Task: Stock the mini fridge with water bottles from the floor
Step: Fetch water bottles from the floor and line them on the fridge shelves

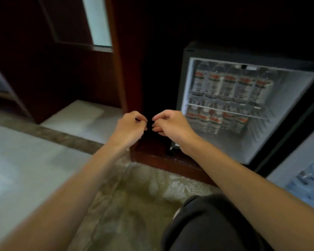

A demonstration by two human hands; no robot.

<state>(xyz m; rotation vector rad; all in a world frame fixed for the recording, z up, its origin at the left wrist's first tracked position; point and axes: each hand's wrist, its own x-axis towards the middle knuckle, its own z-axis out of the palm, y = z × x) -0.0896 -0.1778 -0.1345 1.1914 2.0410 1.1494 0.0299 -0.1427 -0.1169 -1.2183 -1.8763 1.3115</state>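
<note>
mini fridge (187,73): door open, lit | water bottles (228,86): upright rows, red-banded labels, on both shelves

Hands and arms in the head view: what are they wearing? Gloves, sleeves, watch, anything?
Nothing visible. The left hand and right hand are bare, with no gloves and no rings that the blur lets me make out. Both forearms are uncovered to the frame edge: no sleeves, watch or wristband. Fingers are unmarked.
</note>
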